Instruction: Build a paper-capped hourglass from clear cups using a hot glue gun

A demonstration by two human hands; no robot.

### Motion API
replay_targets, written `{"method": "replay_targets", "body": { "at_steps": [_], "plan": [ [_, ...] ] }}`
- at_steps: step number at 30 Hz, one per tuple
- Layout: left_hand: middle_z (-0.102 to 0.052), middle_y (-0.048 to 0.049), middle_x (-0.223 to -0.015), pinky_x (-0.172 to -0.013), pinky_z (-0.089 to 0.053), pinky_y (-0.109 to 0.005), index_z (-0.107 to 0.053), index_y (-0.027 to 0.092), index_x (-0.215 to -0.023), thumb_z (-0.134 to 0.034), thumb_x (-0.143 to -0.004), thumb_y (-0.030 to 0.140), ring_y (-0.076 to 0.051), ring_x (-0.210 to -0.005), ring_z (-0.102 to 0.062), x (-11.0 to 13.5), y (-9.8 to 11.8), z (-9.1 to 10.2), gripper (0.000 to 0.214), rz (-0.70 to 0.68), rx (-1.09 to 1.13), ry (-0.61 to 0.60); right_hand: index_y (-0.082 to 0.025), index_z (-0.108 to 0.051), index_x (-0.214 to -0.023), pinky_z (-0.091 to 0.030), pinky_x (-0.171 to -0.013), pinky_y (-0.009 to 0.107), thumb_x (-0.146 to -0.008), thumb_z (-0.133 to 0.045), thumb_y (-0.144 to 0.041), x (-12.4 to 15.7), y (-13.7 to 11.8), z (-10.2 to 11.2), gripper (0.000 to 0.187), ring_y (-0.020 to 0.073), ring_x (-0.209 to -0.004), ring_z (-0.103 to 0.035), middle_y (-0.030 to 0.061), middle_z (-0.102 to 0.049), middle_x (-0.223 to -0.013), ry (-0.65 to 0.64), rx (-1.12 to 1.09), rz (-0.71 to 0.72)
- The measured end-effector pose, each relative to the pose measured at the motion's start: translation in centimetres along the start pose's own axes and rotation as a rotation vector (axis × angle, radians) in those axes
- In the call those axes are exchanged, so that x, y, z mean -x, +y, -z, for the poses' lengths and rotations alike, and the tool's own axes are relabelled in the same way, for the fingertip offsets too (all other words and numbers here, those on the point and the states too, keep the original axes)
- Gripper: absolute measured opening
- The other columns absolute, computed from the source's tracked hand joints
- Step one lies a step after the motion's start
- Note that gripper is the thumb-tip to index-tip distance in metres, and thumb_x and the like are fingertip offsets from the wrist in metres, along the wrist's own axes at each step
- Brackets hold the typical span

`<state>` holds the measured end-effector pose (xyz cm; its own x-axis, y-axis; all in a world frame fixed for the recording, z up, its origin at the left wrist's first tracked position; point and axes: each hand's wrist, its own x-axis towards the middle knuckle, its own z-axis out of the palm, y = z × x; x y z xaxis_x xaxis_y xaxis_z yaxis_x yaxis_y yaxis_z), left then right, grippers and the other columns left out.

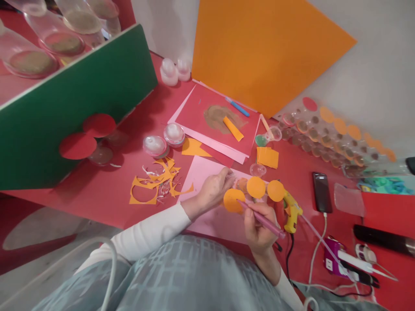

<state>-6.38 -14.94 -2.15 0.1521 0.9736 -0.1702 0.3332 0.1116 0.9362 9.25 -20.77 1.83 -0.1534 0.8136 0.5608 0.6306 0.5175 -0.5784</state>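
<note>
My left hand [215,190] rests on a pink sheet [201,172], fingers curled and pressing down beside an orange paper circle [232,201]. My right hand [257,226] is closed round a pink pencil [264,221], its tip touching that circle. Two more orange circles [256,187] [276,190] lie just right of it. Whether the left fingers pinch anything is not visible.
A yellow glue gun [292,211] lies right of the circles, a phone [321,192] beyond it. Orange scraps [155,183] lie to the left, a green board [74,108] stands at left, a large orange sheet [266,47] leans at the back. Scissors [372,259] and cables lie at right.
</note>
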Motion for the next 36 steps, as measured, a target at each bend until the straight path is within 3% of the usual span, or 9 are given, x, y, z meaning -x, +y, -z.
{"method": "replay_targets", "body": {
  "at_steps": [17,28,36],
  "plan": [
    [-0.072,0.0001,-0.077,-0.066,-0.049,-0.028,-0.054,0.023,-0.104,-0.048,-0.097,0.031,-0.019,-0.069,-0.070,-0.03,-0.08,-0.01,0.013,0.014,-0.004,-0.005,-0.022,-0.059,-0.093,-0.053,-0.052,0.024,-0.089,-0.057,-0.011,-0.43,-0.72,0.52,0.012,0.0134,-0.055,-0.062,-0.0020,-0.061,-0.070,-0.055,-0.004,0.020],
    [-0.072,0.0008,-0.077,-0.064,-0.047,-0.026,-0.053,0.023,-0.101,-0.048,-0.096,0.029,-0.018,-0.068,-0.069,-0.04,0.05,-0.02,0.008,0.014,-0.032,-0.006,-0.021,-0.060,-0.097,-0.046,-0.044,0.020,-0.089,-0.058,-0.009,-0.44,0.10,0.27,0.015,0.0125,-0.056,-0.061,-0.0006,-0.063,-0.074,0.011,0.022,-0.023],
    [-0.073,0.0006,-0.079,-0.066,-0.048,-0.026,-0.053,0.023,-0.103,-0.048,-0.097,0.029,-0.018,-0.070,-0.070,-0.04,0.10,0.02,0.010,0.031,-0.037,-0.006,-0.021,-0.060,-0.097,-0.047,-0.048,0.020,-0.089,-0.058,-0.009,-0.07,0.23,0.45,0.015,0.0113,-0.054,-0.059,-0.0011,-0.063,-0.075,0.008,0.007,-0.040]
  ]
}}
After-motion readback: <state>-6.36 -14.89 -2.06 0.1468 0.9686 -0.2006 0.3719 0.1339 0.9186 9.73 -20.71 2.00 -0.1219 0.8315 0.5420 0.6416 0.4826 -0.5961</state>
